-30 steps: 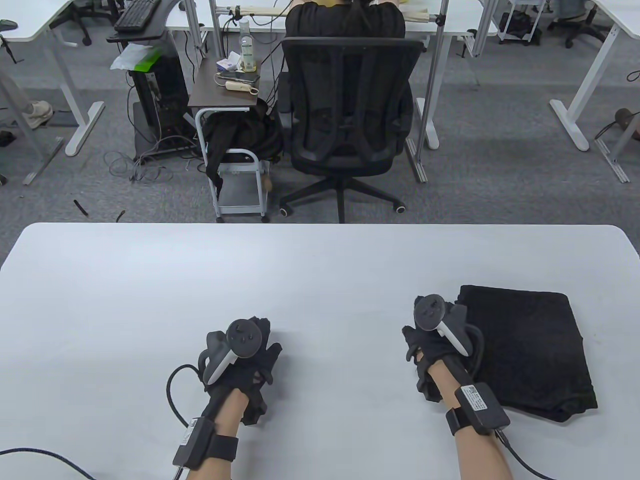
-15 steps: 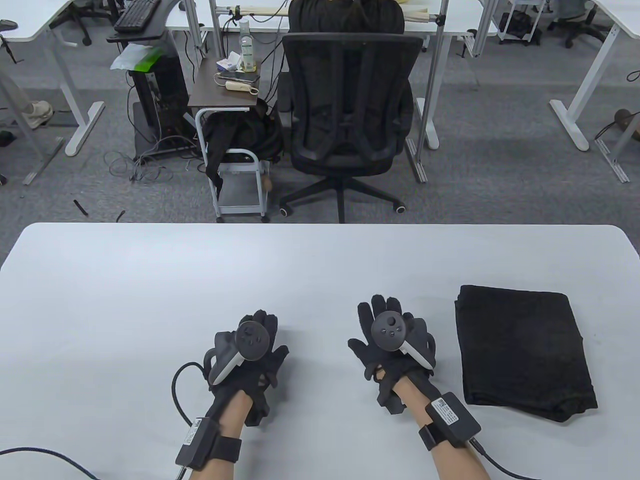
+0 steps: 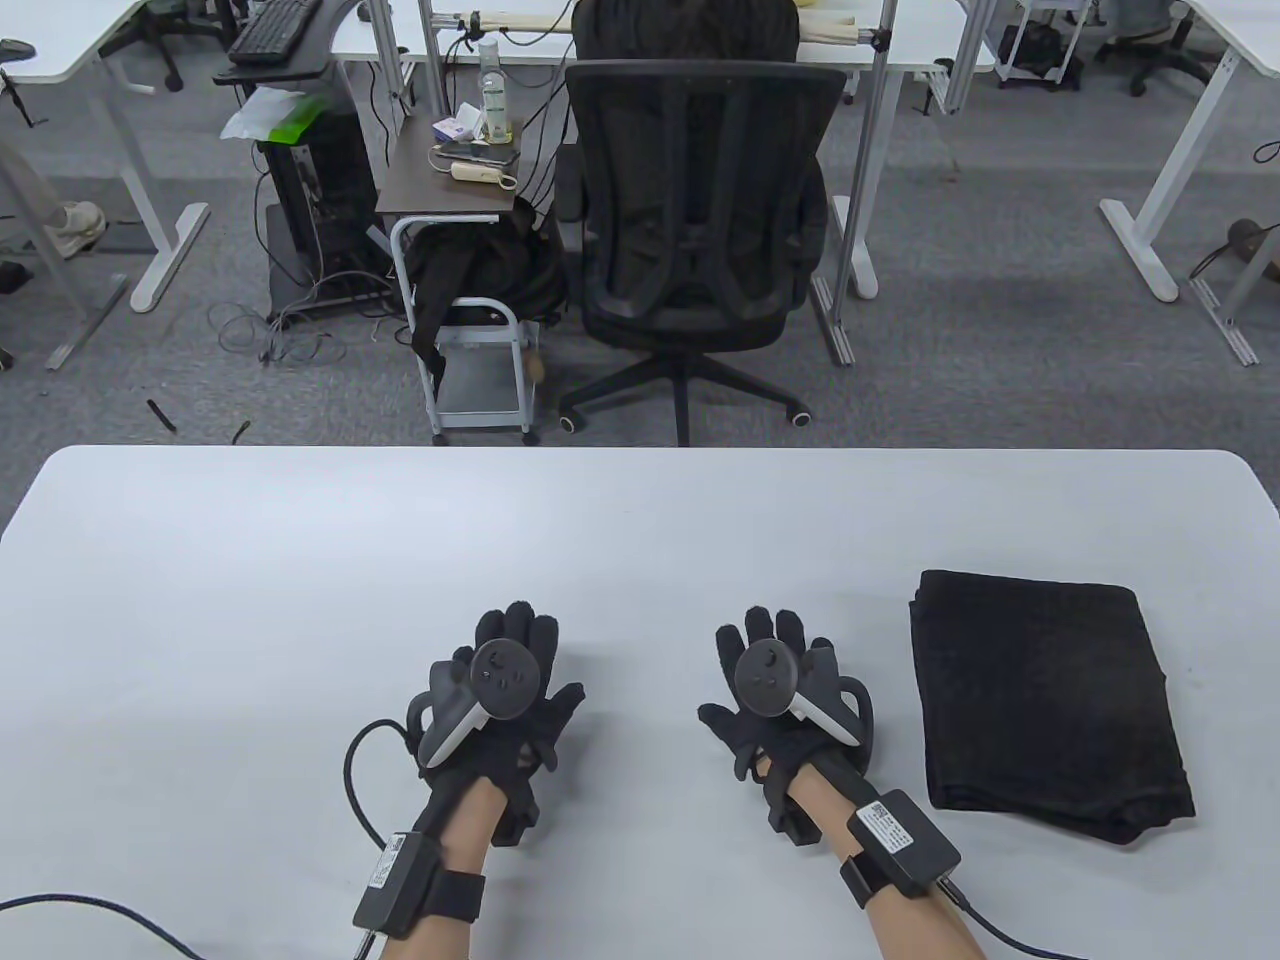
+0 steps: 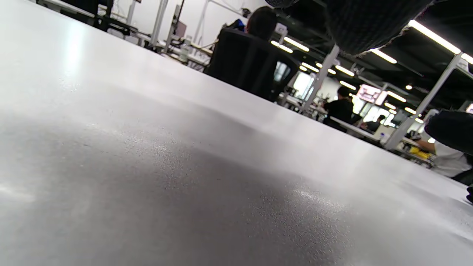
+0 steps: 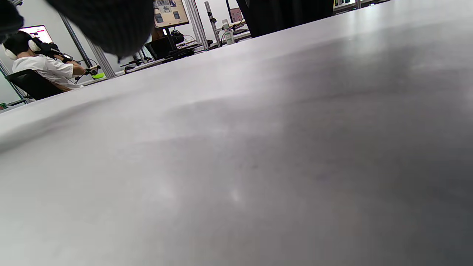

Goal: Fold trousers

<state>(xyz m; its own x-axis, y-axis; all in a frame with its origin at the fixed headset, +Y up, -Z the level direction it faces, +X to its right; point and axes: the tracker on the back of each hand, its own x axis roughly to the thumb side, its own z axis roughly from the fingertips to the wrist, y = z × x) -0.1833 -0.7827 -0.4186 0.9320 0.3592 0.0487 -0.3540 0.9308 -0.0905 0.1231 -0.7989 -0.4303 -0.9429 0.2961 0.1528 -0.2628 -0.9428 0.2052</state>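
Table view: folded black trousers (image 3: 1050,700) lie on the white surface (image 3: 300,560) at right, untouched. Left hand (image 3: 500,700) and right hand (image 3: 790,700) rest flat, fingers spread, gripping nothing; trackers hide the knuckles.
Left wrist view: only a blurred fingertip (image 4: 369,26).
Right wrist view: likewise, trousers out of frame.

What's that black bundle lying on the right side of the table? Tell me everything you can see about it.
The trousers are black, of soft, slightly fuzzy-looking fabric, folded into a flat, roughly rectangular stack. Layered edges show along the near side, and the near right corner bulges a little. The stack lies flat on the white table, turned slightly off square with the table's edge. Nothing touches it except the table; the right hand lies spread on the table beside it, apart from it.
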